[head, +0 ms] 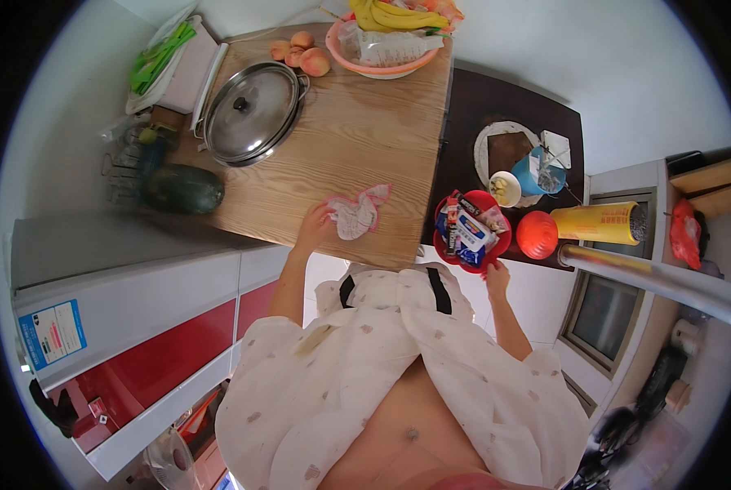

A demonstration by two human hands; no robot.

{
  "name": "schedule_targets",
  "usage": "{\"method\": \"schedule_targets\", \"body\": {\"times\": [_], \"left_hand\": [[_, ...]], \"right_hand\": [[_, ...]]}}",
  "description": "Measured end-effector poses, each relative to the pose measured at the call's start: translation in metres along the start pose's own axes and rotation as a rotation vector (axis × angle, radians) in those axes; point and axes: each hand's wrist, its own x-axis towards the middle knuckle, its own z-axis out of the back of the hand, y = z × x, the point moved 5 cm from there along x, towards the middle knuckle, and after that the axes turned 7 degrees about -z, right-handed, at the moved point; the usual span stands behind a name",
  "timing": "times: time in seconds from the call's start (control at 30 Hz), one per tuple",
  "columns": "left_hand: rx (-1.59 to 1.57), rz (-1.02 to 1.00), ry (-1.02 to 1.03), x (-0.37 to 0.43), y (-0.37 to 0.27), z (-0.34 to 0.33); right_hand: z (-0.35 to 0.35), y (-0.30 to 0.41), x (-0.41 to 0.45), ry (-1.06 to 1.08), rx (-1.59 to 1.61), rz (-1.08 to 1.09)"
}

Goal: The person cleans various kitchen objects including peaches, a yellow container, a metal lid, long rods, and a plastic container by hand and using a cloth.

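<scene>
My left hand (317, 225) has its fingers on the edge of a crumpled white cloth with a pink border (358, 214), near the front of the wooden table (353, 131). Over on the right, my right hand (496, 280) grips the front rim of a red plastic basket (505, 242). Packets and sachets fill that basket, among them a white and blue pack (472, 231). It sits at the front edge of a dark cabinet top (472, 92). Just behind the basket stands a white cup (504, 188) holding small pale pieces.
A lidded steel pot (252, 110), several peaches (314, 62) and a fruit basin (390, 75) with bananas stand at the back. A watermelon (184, 188) lies left. Right are a blue container (527, 168), an orange-red ball-shaped object (537, 235) and a yellow cylinder (595, 222).
</scene>
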Motion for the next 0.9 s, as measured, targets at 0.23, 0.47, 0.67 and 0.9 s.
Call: {"method": "schedule_targets", "body": {"times": [0.23,0.47,0.67,0.9], "left_hand": [[0.387,-0.152,0.046,0.036,0.017,0.044],[0.849,-0.104,0.314,0.071,0.03,0.078],[0.925,-0.298,0.369,0.076,0.04,0.082],[0.938,-0.173,0.601,0.082,0.048,0.083]], "right_hand": [[-0.02,0.089,-0.026,-0.027,0.012,0.118],[-0.149,0.201,0.02,0.094,-0.008,0.259],[-0.273,0.271,0.057,0.283,-0.121,0.195],[-0.337,0.305,0.078,0.251,-0.269,0.144]]}}
